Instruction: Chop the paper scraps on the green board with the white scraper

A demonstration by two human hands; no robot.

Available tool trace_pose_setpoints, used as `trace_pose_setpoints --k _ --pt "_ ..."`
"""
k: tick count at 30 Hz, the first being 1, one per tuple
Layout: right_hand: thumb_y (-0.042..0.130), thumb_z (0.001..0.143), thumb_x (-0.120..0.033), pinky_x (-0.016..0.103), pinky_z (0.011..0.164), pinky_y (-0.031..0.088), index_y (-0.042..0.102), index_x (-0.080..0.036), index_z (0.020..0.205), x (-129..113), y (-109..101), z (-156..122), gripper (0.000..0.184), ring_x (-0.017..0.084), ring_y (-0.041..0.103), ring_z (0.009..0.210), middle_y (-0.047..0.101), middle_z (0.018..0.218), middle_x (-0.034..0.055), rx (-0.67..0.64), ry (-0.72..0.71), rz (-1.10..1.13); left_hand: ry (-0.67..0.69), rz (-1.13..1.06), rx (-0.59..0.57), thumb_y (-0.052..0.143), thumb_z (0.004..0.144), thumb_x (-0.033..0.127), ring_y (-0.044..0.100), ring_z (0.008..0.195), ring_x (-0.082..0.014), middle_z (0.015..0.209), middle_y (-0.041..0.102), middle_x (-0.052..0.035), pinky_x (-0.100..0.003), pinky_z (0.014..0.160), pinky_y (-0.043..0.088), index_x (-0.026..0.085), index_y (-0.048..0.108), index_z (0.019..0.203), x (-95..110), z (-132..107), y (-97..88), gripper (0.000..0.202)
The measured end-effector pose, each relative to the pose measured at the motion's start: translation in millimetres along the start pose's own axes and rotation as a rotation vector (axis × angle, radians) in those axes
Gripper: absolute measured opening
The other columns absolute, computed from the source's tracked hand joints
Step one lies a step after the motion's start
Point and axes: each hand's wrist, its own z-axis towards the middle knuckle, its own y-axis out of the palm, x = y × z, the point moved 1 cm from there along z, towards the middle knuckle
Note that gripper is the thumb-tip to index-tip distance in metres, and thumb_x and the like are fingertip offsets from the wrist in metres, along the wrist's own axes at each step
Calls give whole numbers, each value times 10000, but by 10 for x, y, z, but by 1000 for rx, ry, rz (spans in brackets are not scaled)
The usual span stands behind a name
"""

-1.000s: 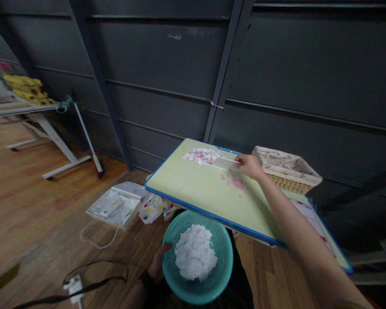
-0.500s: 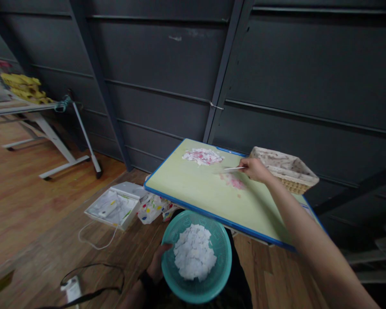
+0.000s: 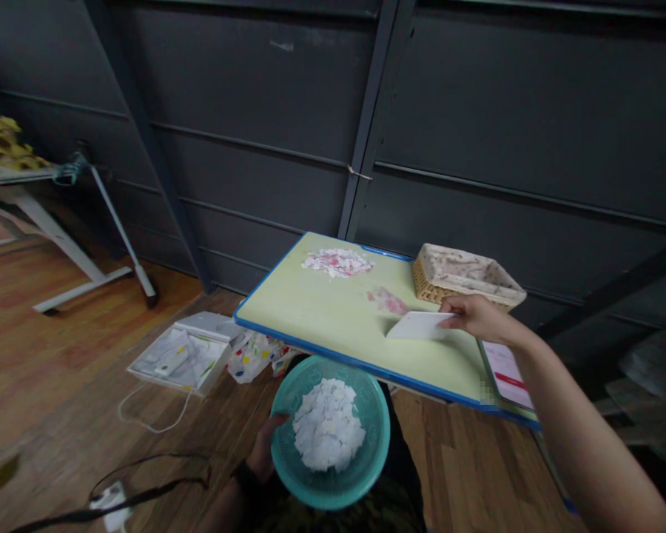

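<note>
My right hand (image 3: 471, 314) pinches a thin white card (image 3: 420, 326), held low and tilted over the yellow-green tabletop (image 3: 300, 318). Beyond the card lies a small patch of pink paper bits (image 3: 388, 300). Farther left on the same top is a flat pile of white and pink paper scraps (image 3: 338, 263). Down at my lap, my left hand (image 3: 267, 438) grips the left rim of a teal plastic colander (image 3: 374, 433). White torn paper pieces (image 3: 329, 426) are heaped inside it.
A lined wicker basket (image 3: 471, 274) stands at the table's back right, with a phone or tablet (image 3: 508, 376) near the right edge. On the floor to the left are an open white box (image 3: 183, 355), a power strip (image 3: 111, 503) and cables. A dark panelled wall (image 3: 255, 148) rises behind.
My right hand has moved right and nearer with the card, whose broad face now shows instead of its edge. The tablet-like screen is now uncovered. My left hand keeps hold of the colander.
</note>
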Motion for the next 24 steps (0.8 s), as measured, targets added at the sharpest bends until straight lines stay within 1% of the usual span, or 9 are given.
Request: trace_pose_setpoints --k 3,6,9,13,16,20,22,24 --pt "713 615 -624 296 601 468 681 -173 715 92 61 162 463 198 611 648 685 696 53 73 40 101 -24 -8 7 687 720 183 690 1085 -373 1070 783 -168 -499 977 501 71 645 1219 30 -54 54 513" --pt "723 609 -577 318 635 491 721 -161 783 152 118 357 451 217 632 687 715 760 67 130 34 156 -27 1 29 648 749 169 696 1075 -371 1092 778 -165 -511 991 492 74 618 1264 65 -109 114 525" --pt "716 622 -511 321 639 492 735 -160 797 179 158 521 393 223 634 692 726 765 65 182 10 138 -37 0 31 634 760 169 694 1080 -370 1092 775 -175 -510 994 492 54 616 1259 78 -127 143 513" --pt "699 653 -432 311 621 479 740 -159 808 178 178 644 317 219 637 676 736 758 65 257 -10 38 -38 -19 22 642 756 174 686 1097 -366 1103 771 -181 -496 1001 489 37 613 1250 60 -94 106 513" --pt "684 664 -383 305 618 476 744 -149 821 174 171 666 288 212 637 669 741 762 66 291 -16 3 -28 -35 2 667 737 168 685 1099 -372 1092 776 -171 -496 1005 485 52 637 1222 42 -68 62 500" --pt "666 683 -374 312 624 493 757 -126 901 132 162 662 342 224 655 697 757 820 76 314 -21 54 -16 -30 8 695 722 170 686 1093 -377 1058 787 -162 -493 995 493 73 703 1113 31 -60 39 403" --pt "649 715 -355 320 642 505 758 -124 975 53 169 670 365 235 671 727 765 873 84 343 -21 38 -8 -22 26 691 724 166 690 1082 -375 1026 793 -165 -493 987 498 71 722 1055 32 -62 43 346" --pt "614 754 -307 328 694 515 756 -139 1033 -74 189 690 356 247 689 787 768 940 89 376 -22 -47 -7 -25 24 681 726 158 692 1080 -372 1014 793 -172 -492 984 501 63 726 1030 38 -68 56 322"
